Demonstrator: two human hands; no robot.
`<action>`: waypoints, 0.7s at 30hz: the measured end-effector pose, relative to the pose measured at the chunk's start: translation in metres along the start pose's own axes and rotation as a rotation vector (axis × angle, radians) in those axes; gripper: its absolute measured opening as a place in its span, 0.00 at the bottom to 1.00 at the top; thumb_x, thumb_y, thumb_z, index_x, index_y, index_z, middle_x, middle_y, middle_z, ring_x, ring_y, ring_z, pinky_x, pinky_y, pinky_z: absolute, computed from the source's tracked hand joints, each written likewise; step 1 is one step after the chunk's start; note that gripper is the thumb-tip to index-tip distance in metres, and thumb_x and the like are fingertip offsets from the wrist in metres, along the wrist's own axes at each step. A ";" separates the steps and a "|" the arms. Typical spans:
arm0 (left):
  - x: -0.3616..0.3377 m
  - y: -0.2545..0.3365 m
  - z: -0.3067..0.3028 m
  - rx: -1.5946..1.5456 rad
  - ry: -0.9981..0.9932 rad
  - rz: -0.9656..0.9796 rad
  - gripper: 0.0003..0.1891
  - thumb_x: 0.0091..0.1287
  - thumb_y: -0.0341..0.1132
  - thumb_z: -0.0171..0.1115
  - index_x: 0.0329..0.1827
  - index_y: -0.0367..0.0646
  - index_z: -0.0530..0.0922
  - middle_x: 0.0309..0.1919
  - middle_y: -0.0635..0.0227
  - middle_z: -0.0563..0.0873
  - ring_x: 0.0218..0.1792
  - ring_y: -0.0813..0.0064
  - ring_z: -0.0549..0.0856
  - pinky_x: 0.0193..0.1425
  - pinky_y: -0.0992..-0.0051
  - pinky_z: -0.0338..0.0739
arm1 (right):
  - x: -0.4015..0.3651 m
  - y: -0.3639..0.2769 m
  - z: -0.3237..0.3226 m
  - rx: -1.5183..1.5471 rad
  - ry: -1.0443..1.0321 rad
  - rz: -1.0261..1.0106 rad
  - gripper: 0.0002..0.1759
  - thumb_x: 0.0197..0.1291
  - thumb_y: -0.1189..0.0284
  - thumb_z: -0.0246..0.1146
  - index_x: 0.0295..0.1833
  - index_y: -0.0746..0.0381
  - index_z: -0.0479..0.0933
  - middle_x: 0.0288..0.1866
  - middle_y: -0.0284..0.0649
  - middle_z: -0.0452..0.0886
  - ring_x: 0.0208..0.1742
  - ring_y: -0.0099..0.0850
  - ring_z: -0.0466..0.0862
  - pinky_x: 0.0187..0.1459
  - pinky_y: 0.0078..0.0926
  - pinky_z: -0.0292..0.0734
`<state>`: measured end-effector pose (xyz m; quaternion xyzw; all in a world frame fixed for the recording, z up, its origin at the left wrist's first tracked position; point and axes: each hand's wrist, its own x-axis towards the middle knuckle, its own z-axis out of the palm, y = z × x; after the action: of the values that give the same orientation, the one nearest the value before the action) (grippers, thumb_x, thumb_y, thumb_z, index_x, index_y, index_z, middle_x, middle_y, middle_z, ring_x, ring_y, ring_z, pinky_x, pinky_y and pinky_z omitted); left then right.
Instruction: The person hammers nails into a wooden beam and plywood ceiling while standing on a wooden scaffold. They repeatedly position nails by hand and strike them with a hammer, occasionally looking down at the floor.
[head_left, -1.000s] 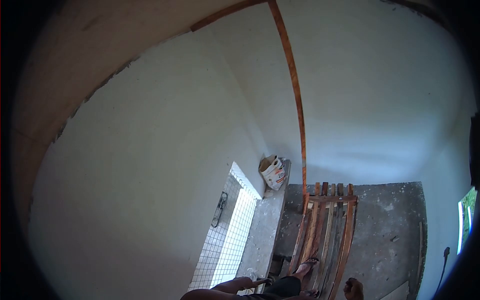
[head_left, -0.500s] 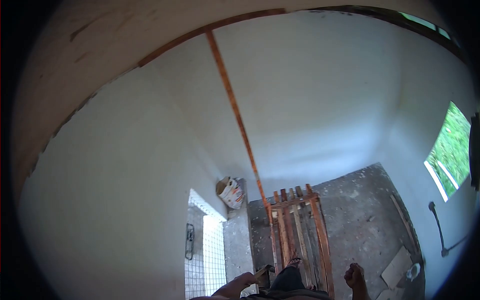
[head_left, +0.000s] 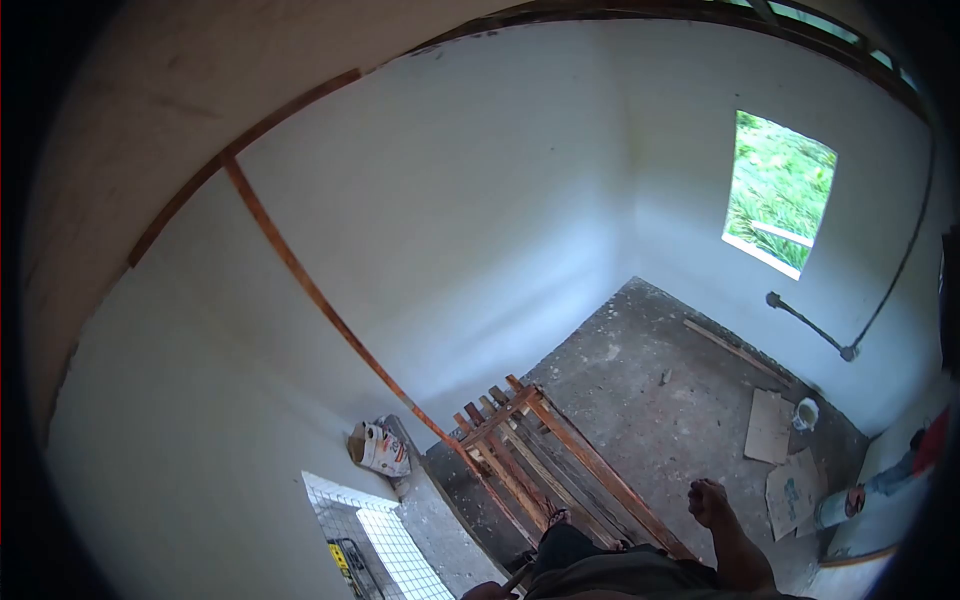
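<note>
At the lower edge, my left hand (head_left: 486, 591), partly cut off by the frame, is closed on the wooden handle of what looks like a hammer (head_left: 518, 577); its dark head is hard to see. My right hand (head_left: 707, 502) is raised in a fist to the right of the wooden platform (head_left: 610, 465); whatever its fingers hold, if anything, is hidden. My bare foot (head_left: 558, 517) rests on the platform's long planks. From the platform's far left corner, a long reddish wooden post (head_left: 320, 300) slants up to a wooden strip (head_left: 250, 160) along the wall's top.
A paper sack (head_left: 380, 449) stands on a ledge by the tiled doorway (head_left: 375, 530). Right of the platform lie cardboard sheets (head_left: 768, 426) and a white bucket (head_left: 805, 414). Another person's leg (head_left: 890, 480) shows at right. The wall has a window opening (head_left: 780, 195) and conduit (head_left: 812, 326).
My view has swung to the right, bringing the window and another person's leg into sight. My left hand with the tool has sunk toward the lower edge; my right fist stays raised.
</note>
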<state>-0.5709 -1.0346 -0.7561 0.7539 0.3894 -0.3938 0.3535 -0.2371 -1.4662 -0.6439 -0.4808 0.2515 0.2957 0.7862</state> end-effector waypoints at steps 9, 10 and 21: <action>0.005 0.133 -0.069 0.171 0.047 0.246 0.23 0.55 0.54 0.68 0.37 0.41 0.83 0.25 0.57 0.83 0.28 0.62 0.83 0.32 0.62 0.74 | -0.001 -0.018 0.015 0.323 -0.114 -0.026 0.05 0.57 0.73 0.57 0.32 0.63 0.74 0.28 0.45 0.80 0.15 0.24 0.67 0.15 0.21 0.57; 0.004 0.145 -0.072 0.187 0.046 0.272 0.23 0.55 0.55 0.68 0.37 0.41 0.83 0.25 0.57 0.83 0.28 0.62 0.83 0.32 0.62 0.74 | 0.002 -0.019 0.016 0.344 -0.075 -0.042 0.06 0.58 0.73 0.57 0.33 0.65 0.73 0.29 0.52 0.80 0.13 0.25 0.63 0.15 0.24 0.55; -0.013 0.180 -0.052 0.275 -0.051 0.413 0.23 0.55 0.55 0.67 0.36 0.40 0.83 0.25 0.56 0.83 0.27 0.62 0.83 0.31 0.62 0.73 | -0.033 -0.046 0.009 0.111 0.009 -0.316 0.07 0.56 0.84 0.57 0.42 0.69 0.75 0.32 0.50 0.82 0.14 0.23 0.67 0.16 0.22 0.61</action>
<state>-0.4038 -1.0752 -0.6807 0.8484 0.1608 -0.3814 0.3301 -0.2267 -1.4827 -0.5897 -0.4716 0.1923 0.1520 0.8471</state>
